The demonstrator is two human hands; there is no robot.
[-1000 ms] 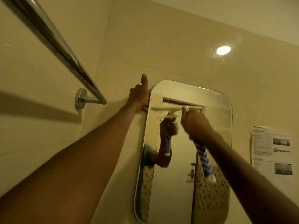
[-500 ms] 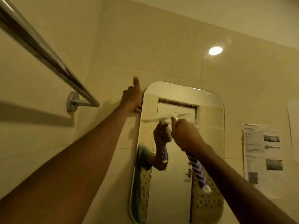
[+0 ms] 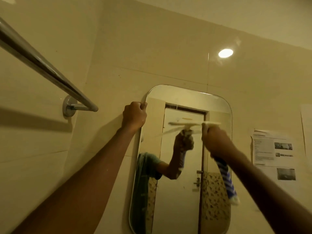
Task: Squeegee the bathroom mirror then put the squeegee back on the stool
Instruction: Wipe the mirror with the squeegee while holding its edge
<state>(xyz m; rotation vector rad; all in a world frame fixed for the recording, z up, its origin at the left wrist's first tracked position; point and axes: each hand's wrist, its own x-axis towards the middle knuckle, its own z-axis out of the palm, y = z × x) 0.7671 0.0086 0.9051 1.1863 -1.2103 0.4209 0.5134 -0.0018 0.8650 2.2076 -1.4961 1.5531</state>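
A tall mirror with rounded corners hangs on the beige tiled wall. My right hand grips a squeegee with a blue-and-white striped handle that sticks out below my fist. Its pale blade lies level against the upper right part of the glass, blurred by motion. My left hand is a fist at the mirror's upper left edge, fingers curled at the rim. The glass reflects my arm, the squeegee and a door. The stool is out of sight.
A chrome towel rail juts from the left wall, close above my left arm. Printed paper sheets are stuck to the wall right of the mirror. A round lamp reflection glares on the tiles above.
My right hand and the squeegee have moved right across the upper glass. My left hand's raised finger has curled into a fist and slid lower along the mirror's left edge.
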